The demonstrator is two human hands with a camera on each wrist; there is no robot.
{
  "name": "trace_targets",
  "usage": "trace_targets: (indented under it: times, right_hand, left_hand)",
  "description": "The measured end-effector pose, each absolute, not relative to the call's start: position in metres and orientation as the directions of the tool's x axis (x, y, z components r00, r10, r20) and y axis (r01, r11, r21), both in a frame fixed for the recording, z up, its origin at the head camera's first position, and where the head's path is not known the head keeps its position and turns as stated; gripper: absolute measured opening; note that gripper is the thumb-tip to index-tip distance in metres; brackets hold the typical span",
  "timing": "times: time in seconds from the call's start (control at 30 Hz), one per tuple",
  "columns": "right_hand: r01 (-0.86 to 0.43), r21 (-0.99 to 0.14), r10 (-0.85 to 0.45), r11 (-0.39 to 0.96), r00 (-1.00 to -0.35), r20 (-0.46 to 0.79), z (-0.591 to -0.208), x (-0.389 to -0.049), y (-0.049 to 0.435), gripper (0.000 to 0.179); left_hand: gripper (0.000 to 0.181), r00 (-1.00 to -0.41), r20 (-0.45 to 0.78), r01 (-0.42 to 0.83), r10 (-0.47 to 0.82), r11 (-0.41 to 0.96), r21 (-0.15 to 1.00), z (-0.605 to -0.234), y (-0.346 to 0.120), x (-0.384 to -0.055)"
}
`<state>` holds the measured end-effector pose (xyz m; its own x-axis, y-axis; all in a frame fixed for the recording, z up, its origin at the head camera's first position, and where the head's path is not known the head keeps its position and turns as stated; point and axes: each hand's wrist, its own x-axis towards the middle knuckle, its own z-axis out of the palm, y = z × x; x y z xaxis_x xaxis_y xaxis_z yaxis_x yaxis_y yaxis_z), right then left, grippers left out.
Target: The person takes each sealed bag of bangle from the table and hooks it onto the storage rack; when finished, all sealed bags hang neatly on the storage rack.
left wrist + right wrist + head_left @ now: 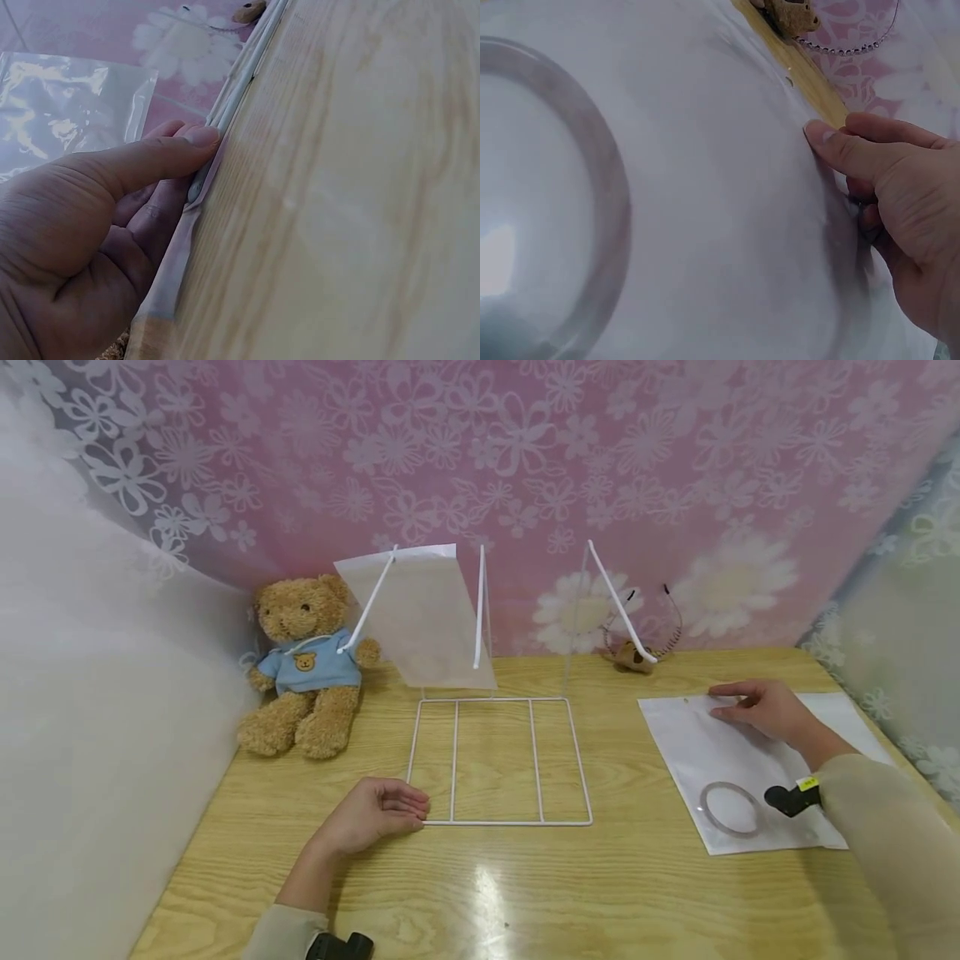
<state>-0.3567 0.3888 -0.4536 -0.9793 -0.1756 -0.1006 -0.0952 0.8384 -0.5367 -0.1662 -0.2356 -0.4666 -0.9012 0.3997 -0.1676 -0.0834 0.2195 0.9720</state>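
Observation:
A white wire display rack [498, 822] stands mid-table, with three arms rising at its back. My left hand [375, 814] holds its front left corner; in the left wrist view the thumb lies along the white wire [238, 97]. One white plastic bag [427, 618] hangs from the rack's left arm. On the right lies another white plastic bag [675, 752], a pale flat ring [729, 810] showing on its front. My right hand [768, 714] pinches that bag's far edge, thumb on top; the fingers beneath are partly hidden in the right wrist view.
A teddy bear [303, 668] in a blue top sits at the back left. A beaded headband [637, 652] with a brown ornament lies behind the rack on the right. Flowered curtain [525, 460] backs the wooden table [420, 893], and pale walls flank it.

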Motion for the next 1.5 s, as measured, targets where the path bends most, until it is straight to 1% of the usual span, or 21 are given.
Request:
trace_targets:
  times: [0.07,0.23,0.47,0.67,0.93,1.13,1.27,1.37,1.5]
  right_hand:
    - [-0.095,-0.520,-0.166,0.849,-0.982,-0.092,-0.456,-0.356,0.391,0.069]
    - [-0.100,-0.495,-0.154,0.863,-0.986,-0.070,-0.460,-0.357,0.390,0.066]
    - [-0.116,-0.511,-0.177,0.852,-0.981,-0.073,-0.453,-0.363,0.376,0.062]
    - [-0.095,-0.514,-0.171,0.853,-0.980,-0.102,-0.445,-0.361,0.375,0.067]
    - [-0.054,-0.591,-0.126,0.805,-0.989,-0.082,-0.428,-0.347,0.379,0.069]
    - [-0.071,-0.582,-0.148,0.810,-0.985,-0.086,-0.416,-0.337,0.385,0.067]
    - [-0.073,-0.593,-0.158,0.802,-0.983,-0.091,-0.406,-0.330,0.386,0.067]
    - [-0.070,-0.639,-0.160,0.766,-0.983,-0.084,-0.399,-0.322,0.386,0.062]
    - [-0.073,-0.697,-0.175,0.713,-0.982,-0.077,-0.392,-0.308,0.385,0.053]
  left_hand:
    - [0.033,-0.900,-0.168,-0.080,0.402,0.227,0.971,-0.467,-0.235,-0.167]
    - [0.033,-0.898,-0.164,-0.071,0.408,0.234,0.970,-0.467,-0.236,-0.167]
    - [0.034,-0.905,-0.160,-0.078,0.395,0.215,0.973,-0.465,-0.240,-0.169]
    - [0.034,-0.906,-0.144,-0.059,0.398,0.218,0.974,-0.465,-0.237,-0.168]
    - [0.035,-0.905,-0.153,-0.075,0.398,0.205,0.976,-0.468,-0.235,-0.168]
    - [0.035,-0.904,-0.180,-0.102,0.387,0.214,0.972,-0.470,-0.235,-0.168]
    - [0.034,-0.903,-0.170,-0.087,0.394,0.218,0.972,-0.469,-0.235,-0.168]
    - [0.034,-0.906,-0.161,-0.076,0.392,0.222,0.972,-0.468,-0.235,-0.168]
    - [0.035,-0.905,-0.180,-0.098,0.386,0.223,0.970,-0.469,-0.235,-0.166]
